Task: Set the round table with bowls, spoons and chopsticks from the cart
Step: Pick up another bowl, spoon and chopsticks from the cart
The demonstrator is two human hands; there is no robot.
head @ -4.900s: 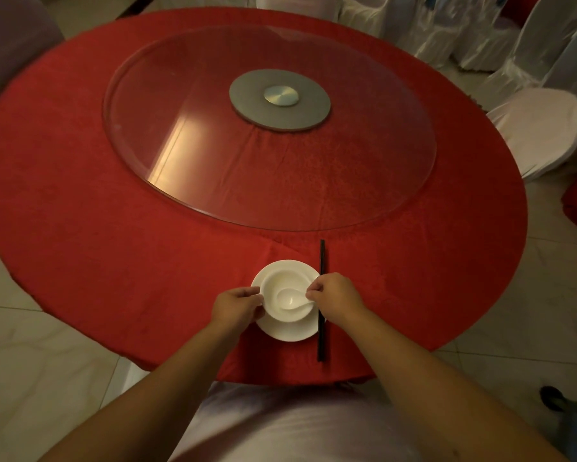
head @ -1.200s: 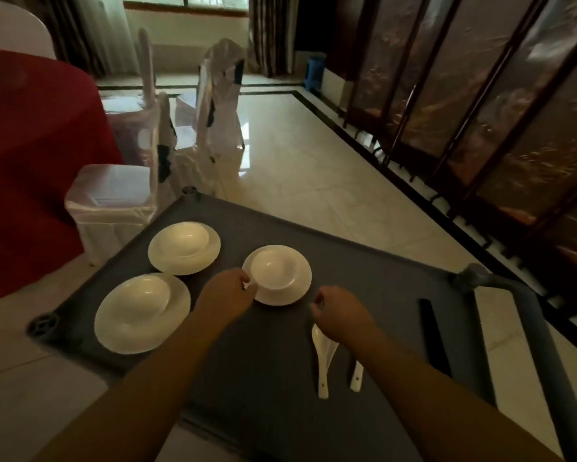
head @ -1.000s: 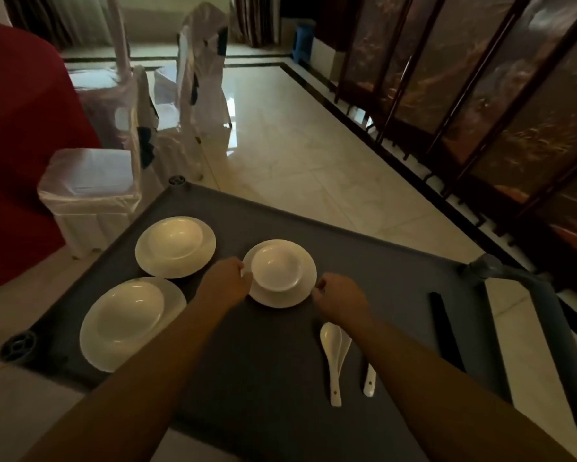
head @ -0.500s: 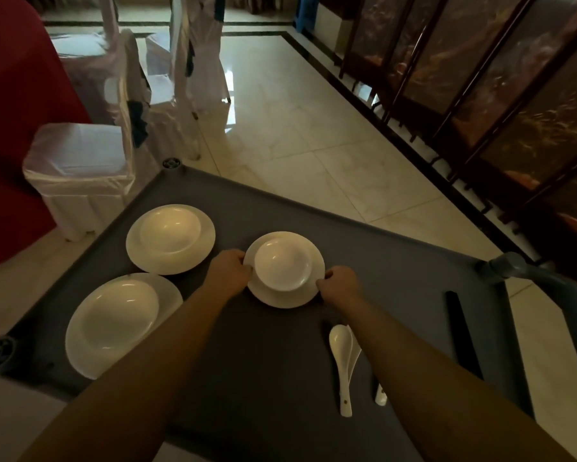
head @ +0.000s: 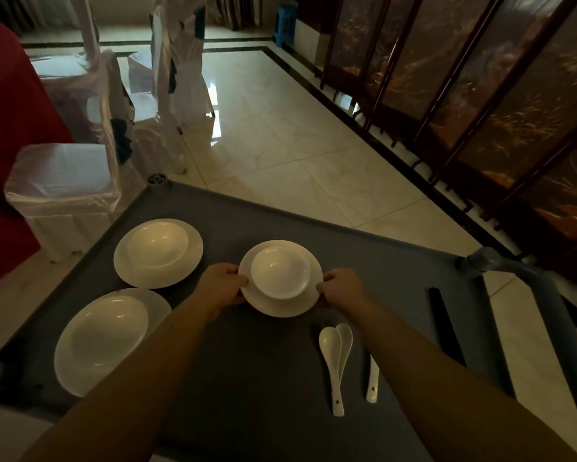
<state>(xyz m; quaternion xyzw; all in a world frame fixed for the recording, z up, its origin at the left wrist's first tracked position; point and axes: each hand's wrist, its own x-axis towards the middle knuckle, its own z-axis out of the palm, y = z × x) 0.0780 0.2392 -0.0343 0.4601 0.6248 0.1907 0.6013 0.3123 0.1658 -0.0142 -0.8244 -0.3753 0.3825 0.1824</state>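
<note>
A white bowl (head: 281, 275) sits on a white saucer (head: 273, 305) over the middle of the grey cart (head: 240, 361). My left hand (head: 223, 285) grips the saucer's left rim and my right hand (head: 341, 288) grips its right rim. Two more bowl-and-saucer sets lie to the left, one (head: 158, 252) further away and one (head: 104, 338) nearer. White spoons (head: 334, 358) lie stacked below the held saucer, with another spoon handle (head: 373, 381) partly hidden behind my right forearm. Black chopsticks (head: 445, 325) lie at the cart's right side.
The red-clothed round table (head: 7, 135) stands at the far left. White-covered chairs (head: 63, 188) stand between it and the cart. The cart's handle (head: 547, 295) rises at the right. A dark folding screen (head: 480, 95) lines the right side of the tiled floor.
I turned from the table's finished place setting to the cart. Both hands closed onto the middle saucer's rims, the right one coming up from the spoons; the saucer now looks slightly raised and nearer.
</note>
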